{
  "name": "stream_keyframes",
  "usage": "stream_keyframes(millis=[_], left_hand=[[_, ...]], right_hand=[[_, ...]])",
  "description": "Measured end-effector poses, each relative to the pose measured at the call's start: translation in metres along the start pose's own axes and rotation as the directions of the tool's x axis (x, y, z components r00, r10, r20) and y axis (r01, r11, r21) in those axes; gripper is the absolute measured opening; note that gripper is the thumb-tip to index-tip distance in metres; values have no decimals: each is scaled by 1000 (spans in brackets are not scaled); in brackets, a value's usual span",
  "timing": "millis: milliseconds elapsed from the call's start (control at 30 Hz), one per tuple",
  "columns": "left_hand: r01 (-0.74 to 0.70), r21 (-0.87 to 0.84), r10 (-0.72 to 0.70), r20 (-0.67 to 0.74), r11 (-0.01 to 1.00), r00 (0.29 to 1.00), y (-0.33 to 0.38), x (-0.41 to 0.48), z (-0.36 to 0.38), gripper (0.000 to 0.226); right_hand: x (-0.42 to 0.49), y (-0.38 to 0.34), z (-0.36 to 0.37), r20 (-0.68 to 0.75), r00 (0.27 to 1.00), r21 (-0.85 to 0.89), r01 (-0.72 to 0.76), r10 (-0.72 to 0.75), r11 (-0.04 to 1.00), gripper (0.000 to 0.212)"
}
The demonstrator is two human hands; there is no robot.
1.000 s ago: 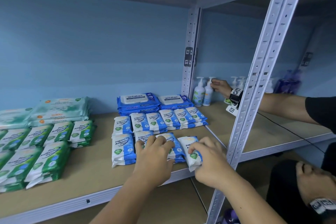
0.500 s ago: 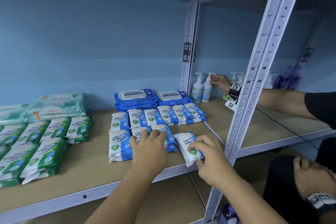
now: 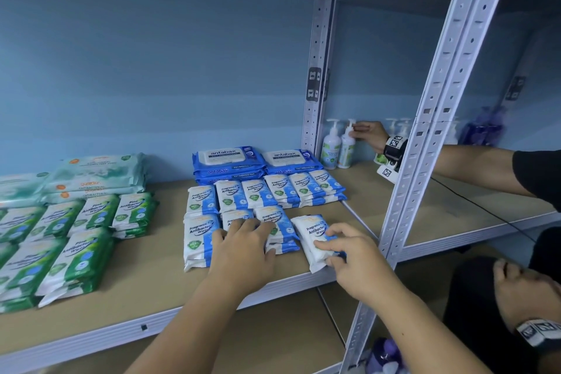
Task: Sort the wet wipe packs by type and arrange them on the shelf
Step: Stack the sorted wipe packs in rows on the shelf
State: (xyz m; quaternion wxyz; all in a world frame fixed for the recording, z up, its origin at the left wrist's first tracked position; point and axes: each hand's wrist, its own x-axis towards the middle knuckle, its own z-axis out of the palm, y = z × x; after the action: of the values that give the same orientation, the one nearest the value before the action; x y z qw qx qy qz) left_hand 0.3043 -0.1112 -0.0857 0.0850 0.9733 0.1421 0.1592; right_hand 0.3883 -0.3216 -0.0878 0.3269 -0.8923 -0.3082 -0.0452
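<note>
Head view: L hand (image 3: 243,249) lies flat, fingers straight, on the front row of blue packs (image 3: 198,237) near the shelf (image 3: 142,270) edge. R hand (image 3: 355,258) pinches the rightmost pack (image 3: 311,235), thumb & fingers curled on its near end. Front row: 4 stacks, 2nd mostly hidden under L hand. Back row (image 3: 255,193): 6. Behind: 2 antabax stacks (image 3: 227,161). Green pine packs (image 3: 88,255) at left are cut off by the frame, no. unclear. Far bay: another person's hand (image 3: 368,132) touches a pump bottle (image 3: 346,149).
</note>
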Motion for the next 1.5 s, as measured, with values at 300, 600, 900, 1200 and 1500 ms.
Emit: stream_keyframes(millis=[300,600,900,1200,1500], left_hand=[[-1,-3,1,36,1000,999,0,1,-1,51],[50,-32,-52,-46,998,998,-8,7,-12,53],[48,21,-48,6,999,999,-12,4,-5,53],[31,33,-34,91,999,995,-17,18,-7,62],[30,59,-37,116,998,993,-18,21,-7,54]], right_hand=[[-2,-13,0,5,998,-51,-55,56,997,37],[-1,-18,9,-46,998,-65,-46,43,997,47],[17,-16,25,-107,993,-21,-43,41,999,52],[48,-8,40,-154,987,30,-46,50,998,56],[253,149,-58,-108,991,452,-23,80,892,107]])
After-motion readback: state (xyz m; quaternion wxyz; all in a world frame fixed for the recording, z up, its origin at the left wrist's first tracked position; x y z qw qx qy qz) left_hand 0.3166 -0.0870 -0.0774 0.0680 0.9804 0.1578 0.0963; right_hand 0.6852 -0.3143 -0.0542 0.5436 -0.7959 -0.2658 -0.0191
